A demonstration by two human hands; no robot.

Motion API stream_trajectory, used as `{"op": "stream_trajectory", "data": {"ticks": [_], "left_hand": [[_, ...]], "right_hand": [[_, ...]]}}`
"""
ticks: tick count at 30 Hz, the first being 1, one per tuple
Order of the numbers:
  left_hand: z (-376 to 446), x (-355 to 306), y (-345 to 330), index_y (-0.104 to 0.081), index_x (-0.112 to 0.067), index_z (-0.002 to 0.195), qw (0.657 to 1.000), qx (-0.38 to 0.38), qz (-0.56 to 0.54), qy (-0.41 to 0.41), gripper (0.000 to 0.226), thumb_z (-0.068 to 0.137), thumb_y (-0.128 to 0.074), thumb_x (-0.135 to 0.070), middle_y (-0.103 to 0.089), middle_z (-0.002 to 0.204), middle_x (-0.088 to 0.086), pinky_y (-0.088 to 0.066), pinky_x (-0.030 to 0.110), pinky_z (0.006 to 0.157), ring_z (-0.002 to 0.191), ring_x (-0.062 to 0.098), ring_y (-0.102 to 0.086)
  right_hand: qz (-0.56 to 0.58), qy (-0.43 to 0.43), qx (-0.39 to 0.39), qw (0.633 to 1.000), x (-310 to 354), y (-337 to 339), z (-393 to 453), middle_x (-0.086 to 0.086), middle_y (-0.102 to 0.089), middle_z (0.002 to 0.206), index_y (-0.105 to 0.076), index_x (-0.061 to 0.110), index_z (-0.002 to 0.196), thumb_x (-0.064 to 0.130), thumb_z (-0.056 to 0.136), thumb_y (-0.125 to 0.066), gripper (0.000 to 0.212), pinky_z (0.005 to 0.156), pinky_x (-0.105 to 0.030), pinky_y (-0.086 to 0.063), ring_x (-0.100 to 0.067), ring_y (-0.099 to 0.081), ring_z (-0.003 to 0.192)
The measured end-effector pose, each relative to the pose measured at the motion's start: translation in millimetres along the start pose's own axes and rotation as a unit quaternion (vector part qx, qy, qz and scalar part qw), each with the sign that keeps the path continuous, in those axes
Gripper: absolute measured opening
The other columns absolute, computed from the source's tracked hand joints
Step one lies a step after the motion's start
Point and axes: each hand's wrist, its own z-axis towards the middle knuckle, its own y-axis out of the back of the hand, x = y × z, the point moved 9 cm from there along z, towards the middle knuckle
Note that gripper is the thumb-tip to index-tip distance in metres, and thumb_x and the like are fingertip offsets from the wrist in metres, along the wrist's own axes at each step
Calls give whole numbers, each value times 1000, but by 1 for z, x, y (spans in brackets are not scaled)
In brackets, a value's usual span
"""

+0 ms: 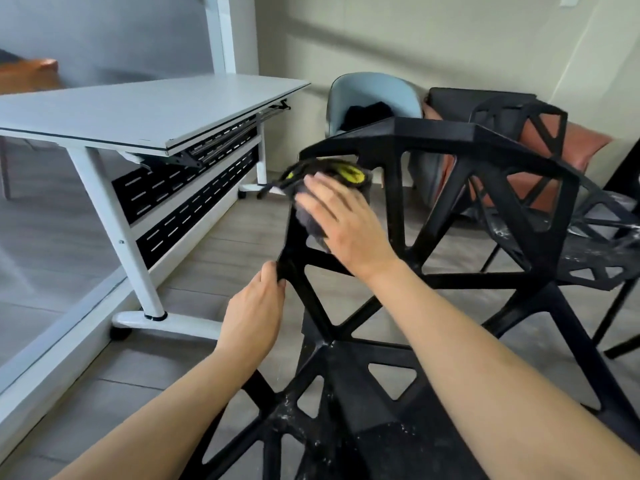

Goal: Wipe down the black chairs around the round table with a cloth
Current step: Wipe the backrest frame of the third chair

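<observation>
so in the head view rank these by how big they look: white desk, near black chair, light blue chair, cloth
1. near black chair, though it sits closest to the camera
2. white desk
3. light blue chair, partly hidden
4. cloth, mostly under the right hand

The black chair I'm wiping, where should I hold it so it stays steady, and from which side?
Grip the black chair on the left edge strut of its backrest, just below the cloth, coming from the left as the left hand does. That bar is slim enough for fingers to wrap, the triangular openings leave room behind it, and the right hand can press the cloth freely above.
</observation>
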Motion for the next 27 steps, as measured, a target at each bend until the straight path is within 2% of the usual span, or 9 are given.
{"op": "stream_trajectory", "data": {"ticks": [3,5,8,11,14,16,21,25,27], "left_hand": [[3,3,1,-45,-16,121,1000,5,-5,-4,20,107,-36,-27,-61,97,2,-46,41,64,75,30,-60],[3,4,2,-45,-16,124,1000,7,-8,-5,22,107,-36,-27,-61,99,1,-46,42,66,78,30,-61],[3,5,2,-44,-17,125,1000,10,-11,3,22,107,-36,-27,-61,102,2,-48,45,69,82,33,-61],[2,4,1,-42,-18,122,1000,13,-6,6,20,107,-35,-28,-61,101,4,-48,46,70,82,35,-61],[1,5,2,-41,-20,119,1000,10,-14,10,17,107,-34,-29,-60,97,2,-50,49,69,79,36,-61],[0,4,1,-41,-20,118,1000,6,-15,6,17,107,-34,-30,-59,95,1,-49,48,67,76,33,-59],[1,3,0,-43,-18,118,1000,1,-9,9,17,107,-34,-28,-56,88,-1,-46,44,64,72,30,-57],[0,2,1,-43,-17,118,1000,3,-13,8,18,107,-35,-28,-56,88,0,-48,47,66,74,32,-57],[1,3,1,-43,-16,117,1000,3,-10,3,18,107,-35,-29,-56,86,1,-47,47,66,74,32,-57]], "right_hand": [[-6,-131,-45,990,-49,21,12,-14,-42,155,-51,9,143,4,86,-70,61,118,-46,-33,-31,-33,147],[18,-166,-49,985,-49,23,11,-14,-41,155,-51,9,143,7,84,-74,64,121,-46,-30,-32,-33,147],[49,-136,6,989,-10,1,-4,-13,-44,151,-53,8,141,10,75,-82,73,120,-45,-31,-30,-35,145],[63,-115,27,991,4,-6,-15,-11,-47,150,-54,9,140,4,77,-79,68,117,-44,-35,-27,-35,145],[14,-84,13,996,-20,21,-7,-14,-50,147,-56,8,137,4,83,-68,56,115,-44,-36,-29,-39,142],[-20,-125,-31,992,-57,48,-5,-15,-49,147,-56,8,139,7,86,-60,53,114,-45,-37,-31,-40,140],[-3,-166,24,986,-98,45,-17,-14,-36,157,-43,13,151,3,83,-70,74,121,-45,-29,-33,-33,143],[-23,-127,76,989,-54,11,-95,-12,-48,149,-57,10,138,3,78,-76,63,115,-47,-34,-33,-40,139],[-12,-155,79,985,-36,5,-142,-11,-51,146,-58,11,138,6,76,-80,66,110,-45,-39,-31,-44,134]]}}
